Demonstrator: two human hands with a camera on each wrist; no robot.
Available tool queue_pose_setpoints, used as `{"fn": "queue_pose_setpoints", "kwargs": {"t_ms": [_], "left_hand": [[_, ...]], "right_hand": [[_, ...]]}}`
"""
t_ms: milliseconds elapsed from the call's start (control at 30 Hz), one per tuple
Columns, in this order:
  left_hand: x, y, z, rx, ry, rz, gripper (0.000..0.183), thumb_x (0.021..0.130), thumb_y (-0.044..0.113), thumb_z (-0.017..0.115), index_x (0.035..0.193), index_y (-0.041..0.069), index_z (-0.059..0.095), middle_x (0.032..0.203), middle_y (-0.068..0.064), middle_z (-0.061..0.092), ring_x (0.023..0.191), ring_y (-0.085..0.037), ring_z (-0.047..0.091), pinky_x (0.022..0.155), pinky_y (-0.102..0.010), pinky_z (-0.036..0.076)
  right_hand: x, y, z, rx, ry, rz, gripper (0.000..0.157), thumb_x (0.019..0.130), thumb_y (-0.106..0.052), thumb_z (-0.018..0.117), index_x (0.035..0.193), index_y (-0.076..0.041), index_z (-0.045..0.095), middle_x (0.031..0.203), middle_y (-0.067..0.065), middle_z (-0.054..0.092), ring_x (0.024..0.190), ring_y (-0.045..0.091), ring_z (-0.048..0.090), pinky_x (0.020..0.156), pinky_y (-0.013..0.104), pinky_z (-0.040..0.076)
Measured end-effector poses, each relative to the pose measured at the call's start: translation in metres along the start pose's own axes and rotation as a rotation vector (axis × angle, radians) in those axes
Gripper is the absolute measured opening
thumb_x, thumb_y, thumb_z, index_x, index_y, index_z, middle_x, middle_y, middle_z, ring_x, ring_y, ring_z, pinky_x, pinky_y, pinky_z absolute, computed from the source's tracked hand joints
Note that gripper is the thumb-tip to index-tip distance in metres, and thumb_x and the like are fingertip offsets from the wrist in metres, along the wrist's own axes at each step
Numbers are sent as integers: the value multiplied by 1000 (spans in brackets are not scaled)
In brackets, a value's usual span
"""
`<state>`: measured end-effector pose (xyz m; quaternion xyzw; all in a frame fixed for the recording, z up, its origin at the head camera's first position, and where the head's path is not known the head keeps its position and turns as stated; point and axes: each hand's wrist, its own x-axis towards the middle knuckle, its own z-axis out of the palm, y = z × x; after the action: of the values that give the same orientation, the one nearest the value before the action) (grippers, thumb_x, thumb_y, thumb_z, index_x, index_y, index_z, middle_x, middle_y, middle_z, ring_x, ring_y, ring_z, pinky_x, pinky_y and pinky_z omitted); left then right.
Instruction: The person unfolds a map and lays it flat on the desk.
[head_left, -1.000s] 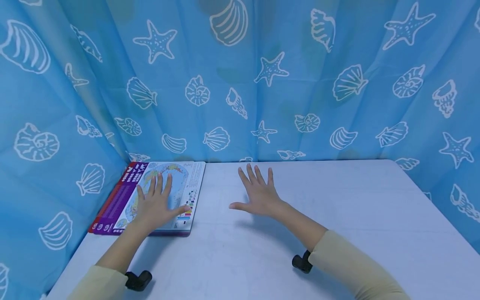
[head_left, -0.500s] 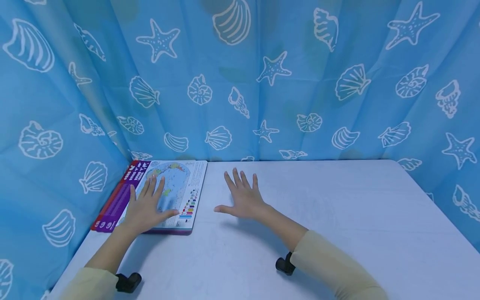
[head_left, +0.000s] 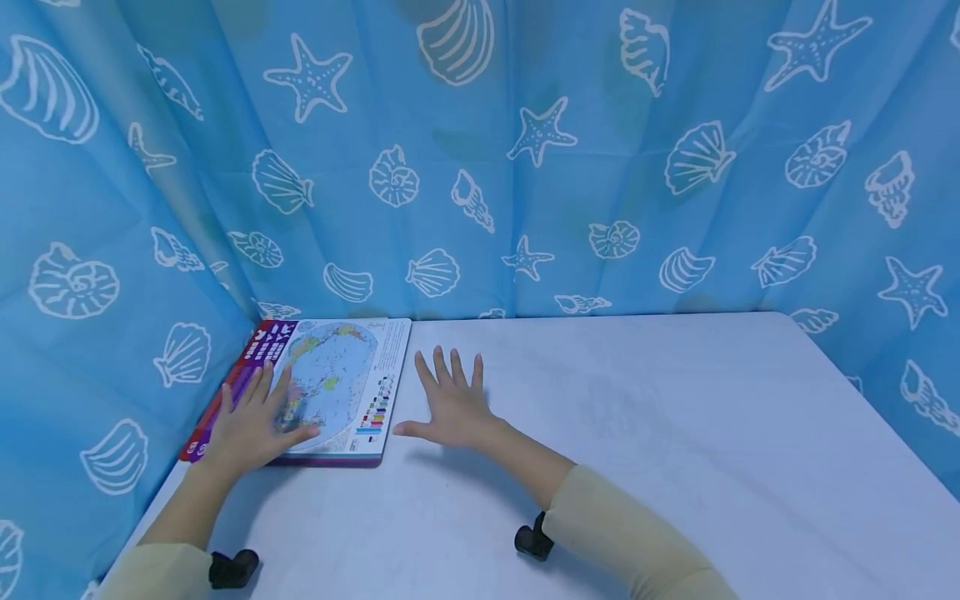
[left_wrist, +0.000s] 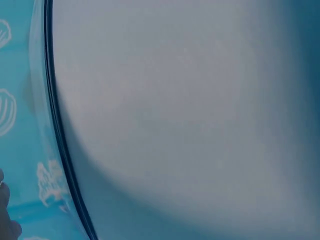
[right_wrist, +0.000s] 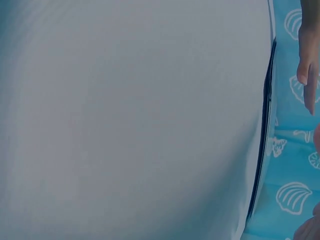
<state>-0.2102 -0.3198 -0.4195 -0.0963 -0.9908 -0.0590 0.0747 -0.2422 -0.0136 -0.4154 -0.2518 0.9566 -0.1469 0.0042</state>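
Observation:
A flat stack of boards (head_left: 330, 392) with a world map printed on top lies at the back left of the table in the head view. Purple and red bands run down its left side. My left hand (head_left: 251, 429) is stretched over the map's left part, fingers spread, hiding some of the purple band. Just right of the stack, my right hand (head_left: 453, 408) hovers over the white tabletop, its fingers spread and holding nothing. Only bits of fingers (left_wrist: 7, 215) show at the left wrist view's edge, and more fingers (right_wrist: 309, 65) at the right wrist view's edge.
A white cloth (head_left: 637, 433) covers the table. Behind it and along both sides hangs a blue curtain (head_left: 570, 208) with white shells and starfish. Black camera mounts (head_left: 235, 569) sit at both wrists beside the beige sleeves (head_left: 622, 525).
Both hands have shifted to the left, fingers still spread. My left hand has gone from the map's middle to its left side; my right hand is now closer to the stack, which stays put.

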Motion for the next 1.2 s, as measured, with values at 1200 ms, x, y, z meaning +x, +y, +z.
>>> {"fn": "queue_pose_setpoints", "kwargs": {"t_ms": [1200], "left_hand": [[-31, -55, 20, -149, -181, -241, 112, 80, 68, 55, 145, -11, 12, 143, -43, 13, 129, -62, 10, 101, -77, 7]], "right_hand": [[13, -49, 45, 222, -221, 88, 84, 91, -57, 49, 153, -12, 14, 158, 14, 13, 146, 26, 6, 112, 63, -3]]}}
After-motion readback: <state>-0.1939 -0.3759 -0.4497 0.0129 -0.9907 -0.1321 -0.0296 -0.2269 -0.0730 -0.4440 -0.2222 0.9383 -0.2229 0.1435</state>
